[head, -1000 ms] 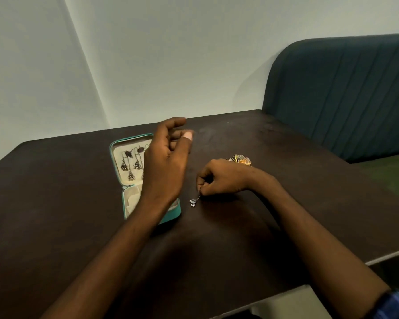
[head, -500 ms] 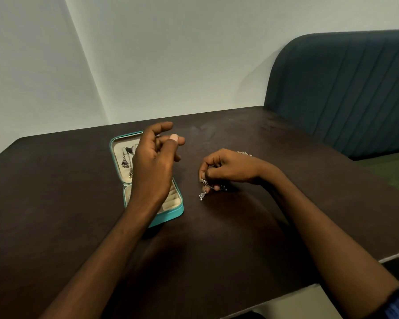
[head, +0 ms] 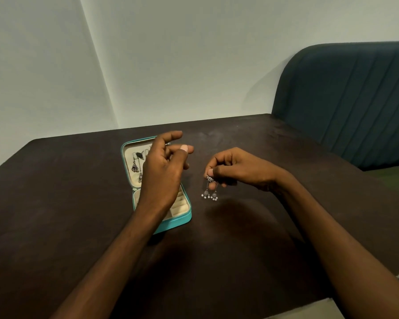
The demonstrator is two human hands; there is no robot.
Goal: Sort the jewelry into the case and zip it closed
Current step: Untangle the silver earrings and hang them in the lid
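Head view: right hand (head: 237,168) pinches a dangling silver earring (head: 209,188) at its top, right of the open teal case (head: 186,217) on the bench (head: 55,203); left hand (head: 162,171) hovers loosely curled, empty; earring looks light, delicate, swingy; best held by its hook.

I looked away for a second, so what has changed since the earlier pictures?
The right hand has lifted the silver earrings off the table; they now dangle from its fingers. The left hand still hovers, holding nothing, over the open teal case, which stayed put.
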